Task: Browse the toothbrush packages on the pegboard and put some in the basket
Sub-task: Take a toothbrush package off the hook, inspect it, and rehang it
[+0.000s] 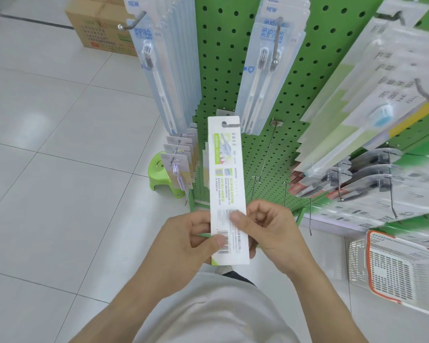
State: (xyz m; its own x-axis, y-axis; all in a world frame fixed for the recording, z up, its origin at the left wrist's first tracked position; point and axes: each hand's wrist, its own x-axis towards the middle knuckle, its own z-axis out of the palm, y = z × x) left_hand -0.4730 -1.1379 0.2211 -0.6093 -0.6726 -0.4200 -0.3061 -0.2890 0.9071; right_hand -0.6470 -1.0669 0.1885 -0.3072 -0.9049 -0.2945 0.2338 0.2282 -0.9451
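Both hands hold one toothbrush package (227, 184) upright in front of the pegboard (223, 78), its printed back with a barcode facing the camera. The left hand (183, 243) grips the lower left edge, thumb pressed on the barcode and fingers (198, 226) curled behind. The right hand (270, 231) pinches the lower right edge, thumb on the card, other fingers curled round its side. More packages (270, 63) hang on hooks across the green pegboard, above and to either side. A white basket (394, 266) with an orange rim stands on the tiled floor (60, 169) at lower right, well apart from the held package. A green stool (162, 177) and a cardboard box (99, 26) sit on the floor to the left.
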